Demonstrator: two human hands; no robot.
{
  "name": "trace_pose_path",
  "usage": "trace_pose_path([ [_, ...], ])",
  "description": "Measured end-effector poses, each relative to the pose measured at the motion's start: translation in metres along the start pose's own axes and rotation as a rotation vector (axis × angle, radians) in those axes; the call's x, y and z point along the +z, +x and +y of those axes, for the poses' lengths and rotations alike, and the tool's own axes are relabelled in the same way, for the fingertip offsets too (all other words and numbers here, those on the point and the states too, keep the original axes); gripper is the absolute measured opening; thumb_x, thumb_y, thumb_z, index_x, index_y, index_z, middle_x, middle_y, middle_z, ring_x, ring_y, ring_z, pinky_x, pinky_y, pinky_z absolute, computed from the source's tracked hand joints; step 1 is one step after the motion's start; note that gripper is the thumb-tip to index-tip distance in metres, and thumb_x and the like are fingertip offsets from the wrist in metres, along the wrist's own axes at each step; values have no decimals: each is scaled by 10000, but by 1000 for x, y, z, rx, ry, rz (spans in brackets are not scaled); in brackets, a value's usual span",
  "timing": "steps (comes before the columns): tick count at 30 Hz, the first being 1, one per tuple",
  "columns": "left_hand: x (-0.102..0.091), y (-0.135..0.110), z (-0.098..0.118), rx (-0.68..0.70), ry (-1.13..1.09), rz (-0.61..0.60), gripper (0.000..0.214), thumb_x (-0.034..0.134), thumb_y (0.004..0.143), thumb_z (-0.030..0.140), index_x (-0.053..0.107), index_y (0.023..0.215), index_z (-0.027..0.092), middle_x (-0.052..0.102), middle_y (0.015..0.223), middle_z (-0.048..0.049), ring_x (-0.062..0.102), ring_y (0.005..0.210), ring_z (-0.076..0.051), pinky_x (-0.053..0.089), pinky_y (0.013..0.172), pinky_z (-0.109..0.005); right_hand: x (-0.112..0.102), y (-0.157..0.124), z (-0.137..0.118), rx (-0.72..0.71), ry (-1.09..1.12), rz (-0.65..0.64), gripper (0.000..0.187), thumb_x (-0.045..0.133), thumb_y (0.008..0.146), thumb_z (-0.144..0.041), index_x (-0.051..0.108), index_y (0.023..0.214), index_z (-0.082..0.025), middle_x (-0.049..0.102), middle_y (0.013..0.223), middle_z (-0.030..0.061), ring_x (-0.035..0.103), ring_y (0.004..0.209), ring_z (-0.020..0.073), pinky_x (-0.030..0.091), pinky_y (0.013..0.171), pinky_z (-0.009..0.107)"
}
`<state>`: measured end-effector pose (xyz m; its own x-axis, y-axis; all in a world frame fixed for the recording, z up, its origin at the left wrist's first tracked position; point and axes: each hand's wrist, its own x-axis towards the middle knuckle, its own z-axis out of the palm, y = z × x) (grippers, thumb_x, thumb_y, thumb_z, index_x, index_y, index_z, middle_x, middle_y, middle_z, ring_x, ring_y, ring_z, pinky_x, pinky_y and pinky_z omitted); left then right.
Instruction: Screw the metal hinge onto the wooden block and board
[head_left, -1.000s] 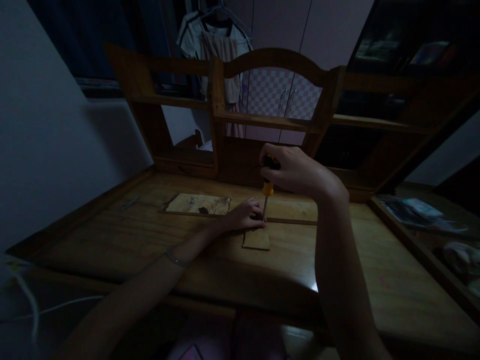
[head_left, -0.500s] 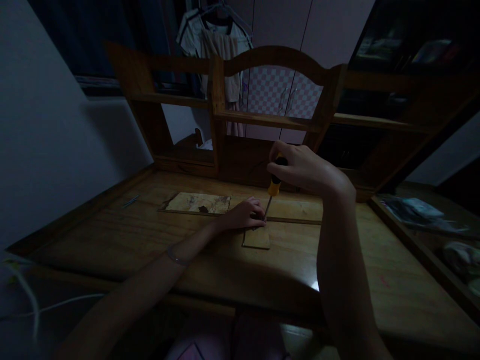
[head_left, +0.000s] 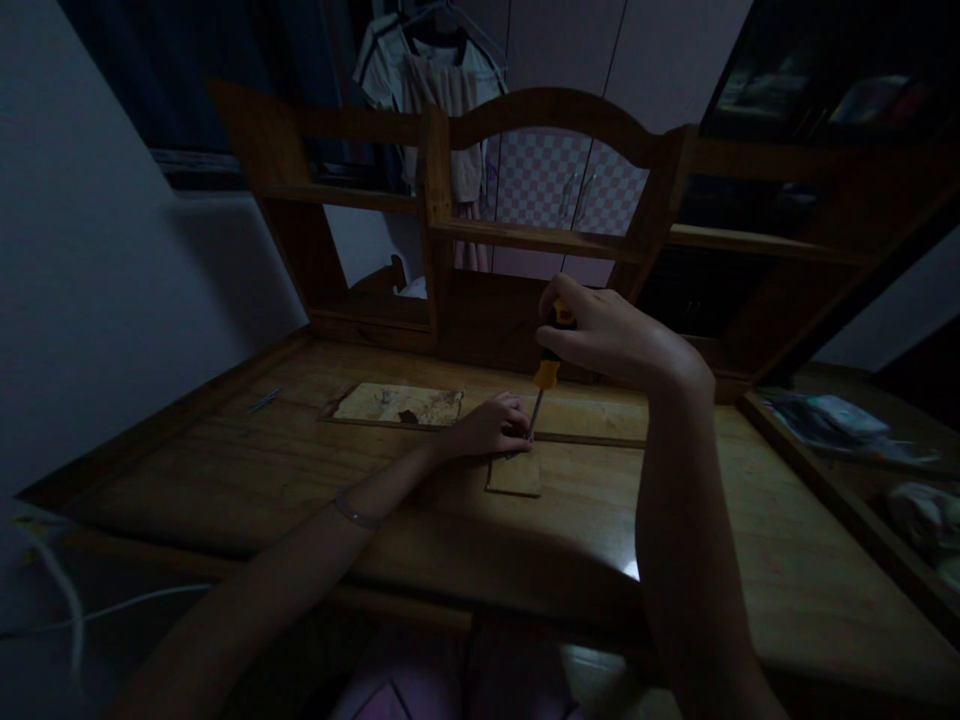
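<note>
My right hand (head_left: 592,325) grips the yellow and black handle of a screwdriver (head_left: 547,373) from above. The shaft slants down, and its tip meets a small spot beside my left fingertips. My left hand (head_left: 491,428) is closed at that tip, its fingers bent and pressed low; what they hold is too dark and small to make out. Under them lies a small wooden piece (head_left: 514,478), flat on the wooden desk (head_left: 420,520). Behind both hands a long wooden board (head_left: 592,420) lies crosswise, its left part bearing a torn, stained surface.
Several thin metal pieces (head_left: 264,400) lie at the desk's left. A wooden shelf frame (head_left: 525,240) rises along the back edge. On the right, a ledge (head_left: 825,475) borders plastic-wrapped items (head_left: 840,415). A white cable (head_left: 142,600) hangs at the lower left.
The screwdriver handle has turned slightly within my right hand, showing more yellow near the top. My left hand stays in the same place.
</note>
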<state>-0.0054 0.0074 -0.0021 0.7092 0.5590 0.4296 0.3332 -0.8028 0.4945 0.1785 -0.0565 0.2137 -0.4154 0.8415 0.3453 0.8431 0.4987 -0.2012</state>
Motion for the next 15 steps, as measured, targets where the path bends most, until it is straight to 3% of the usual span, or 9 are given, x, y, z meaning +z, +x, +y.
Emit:
trace_pose_path([
  [6,-1,1,2,-11,14,0,155,824,848,332,765,872,191,646,922,-46,584,962,-205,445,860,-307,0,3,1,-14,-52,34,320,537,962,-487,665,968,-194,701,858,86,631,782,228,397,685,325],
  [9,-1,1,3,4,3,2,151,828,843,333,771,873,197,650,927,-51,582,970,-208,442,863,-310,1,4,2,-55,-61,63,268,554,961,-416,682,878,-196,694,799,66,628,747,206,389,679,314],
  [12,-1,0,2,0,-8,8,157,835,836,326,762,863,189,659,938,-53,583,985,-212,443,878,-314,-1,3,1,-57,-23,23,158,564,913,-303,679,933,-196,713,870,64,630,771,198,400,689,306],
  [15,-1,0,2,-6,-12,9,155,835,836,318,762,876,188,662,939,-49,586,993,-211,445,883,-310,-2,1,1,-20,7,-9,180,563,899,-311,665,988,-192,723,944,81,636,820,212,418,711,313],
])
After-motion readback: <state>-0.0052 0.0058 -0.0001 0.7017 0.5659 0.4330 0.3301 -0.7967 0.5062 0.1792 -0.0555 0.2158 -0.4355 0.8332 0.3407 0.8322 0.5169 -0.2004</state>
